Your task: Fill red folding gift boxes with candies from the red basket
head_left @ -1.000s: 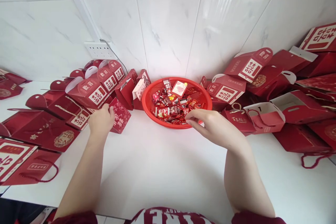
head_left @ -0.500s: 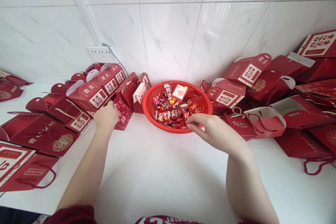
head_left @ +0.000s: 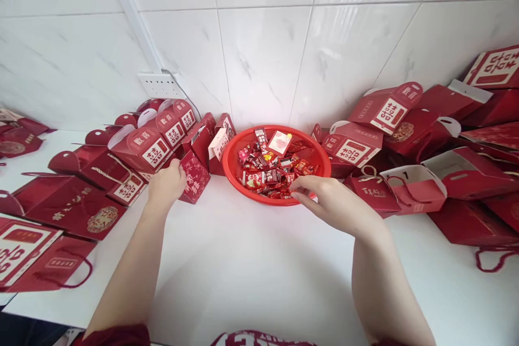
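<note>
My left hand [head_left: 167, 183] is closed on the side of a small dark red gift box [head_left: 194, 179] with a floral pattern, which stands on the white table. A round red plastic basket [head_left: 243, 190] sits in the middle against the wall. It is heaped with wrapped candies [head_left: 272, 175] and has a square pale pink packet [head_left: 279, 143] on top. My right hand [head_left: 320, 194] reaches over the basket's front right rim. Its bent fingertips are drawn together at the candies; what they hold, if anything, is hidden.
Two small upright boxes [head_left: 221, 143] stand between the basket and the left boxes. Red gift boxes [head_left: 141, 146] line the left side. More boxes [head_left: 352, 143], some with rope handles, are piled at right. A socket strip [head_left: 160, 85] is on the tiled wall [head_left: 259, 65].
The view has shifted slightly, so most things appear a little further right. My left hand stays on the small box and my right hand stays at the candies.
</note>
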A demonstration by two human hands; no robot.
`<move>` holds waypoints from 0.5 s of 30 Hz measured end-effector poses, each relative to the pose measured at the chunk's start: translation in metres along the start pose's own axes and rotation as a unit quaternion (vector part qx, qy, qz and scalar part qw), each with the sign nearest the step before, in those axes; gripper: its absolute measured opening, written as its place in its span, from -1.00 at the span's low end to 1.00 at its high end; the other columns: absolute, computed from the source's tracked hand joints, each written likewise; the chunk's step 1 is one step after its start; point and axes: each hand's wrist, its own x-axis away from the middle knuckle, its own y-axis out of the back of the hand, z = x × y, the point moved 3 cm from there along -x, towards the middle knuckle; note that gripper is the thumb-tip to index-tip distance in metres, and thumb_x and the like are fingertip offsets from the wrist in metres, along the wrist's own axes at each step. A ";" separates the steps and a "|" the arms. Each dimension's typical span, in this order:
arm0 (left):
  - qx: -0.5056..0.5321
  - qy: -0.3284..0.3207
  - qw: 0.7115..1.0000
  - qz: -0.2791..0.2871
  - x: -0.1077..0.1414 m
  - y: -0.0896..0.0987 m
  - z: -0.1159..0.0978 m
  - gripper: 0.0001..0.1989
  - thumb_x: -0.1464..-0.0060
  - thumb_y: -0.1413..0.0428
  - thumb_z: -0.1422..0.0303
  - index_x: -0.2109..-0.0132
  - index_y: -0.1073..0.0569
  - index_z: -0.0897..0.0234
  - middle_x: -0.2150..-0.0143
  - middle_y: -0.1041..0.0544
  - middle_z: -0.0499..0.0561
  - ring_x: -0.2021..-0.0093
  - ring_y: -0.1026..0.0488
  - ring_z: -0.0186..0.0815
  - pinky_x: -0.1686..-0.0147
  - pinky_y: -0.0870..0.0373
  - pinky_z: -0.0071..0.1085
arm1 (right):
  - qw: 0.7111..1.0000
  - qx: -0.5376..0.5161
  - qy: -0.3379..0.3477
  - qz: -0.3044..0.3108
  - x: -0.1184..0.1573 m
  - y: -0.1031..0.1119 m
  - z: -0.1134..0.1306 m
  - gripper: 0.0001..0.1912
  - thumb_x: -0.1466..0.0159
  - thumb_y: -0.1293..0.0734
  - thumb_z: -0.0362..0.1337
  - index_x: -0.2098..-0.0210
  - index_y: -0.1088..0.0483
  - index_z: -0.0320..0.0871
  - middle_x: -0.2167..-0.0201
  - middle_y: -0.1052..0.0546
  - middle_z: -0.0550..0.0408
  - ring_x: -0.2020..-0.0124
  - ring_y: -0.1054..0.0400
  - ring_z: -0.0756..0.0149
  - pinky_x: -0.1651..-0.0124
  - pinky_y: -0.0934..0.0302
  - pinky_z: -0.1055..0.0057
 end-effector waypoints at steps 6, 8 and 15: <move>0.000 0.006 1.000 -0.020 -0.002 -0.006 -0.005 -0.63 -0.32 0.22 0.29 -0.05 -0.38 0.36 0.21 -0.61 0.35 0.14 -0.59 0.16 0.19 -0.43 -0.11 | 1.000 -0.004 0.004 0.004 0.001 -0.002 0.001 -0.85 -0.42 -0.21 -0.24 0.15 -0.42 -0.03 0.20 -0.57 0.17 0.25 -0.45 0.28 0.25 -0.22 0.38; 0.000 0.015 0.999 -0.029 -0.003 -0.008 -0.008 -0.63 -0.32 0.22 0.33 -0.05 -0.37 0.38 0.20 -0.61 0.37 0.14 -0.59 0.17 0.20 -0.43 -0.10 | 1.000 -0.006 0.004 0.004 0.000 -0.002 0.001 -0.84 -0.41 -0.20 -0.24 0.15 -0.42 -0.04 0.20 -0.57 0.16 0.25 -0.45 0.27 0.25 -0.22 0.38; -0.003 0.034 0.999 -0.036 -0.005 -0.007 -0.013 -0.69 -0.27 0.15 0.42 -0.07 -0.34 0.36 0.13 -0.60 0.36 0.10 -0.59 0.12 0.16 -0.45 -0.12 | 1.000 0.002 -0.008 0.007 0.001 -0.002 -0.001 -0.85 -0.41 -0.20 -0.23 0.15 -0.42 -0.02 0.21 -0.58 0.16 0.27 -0.46 0.25 0.28 -0.20 0.38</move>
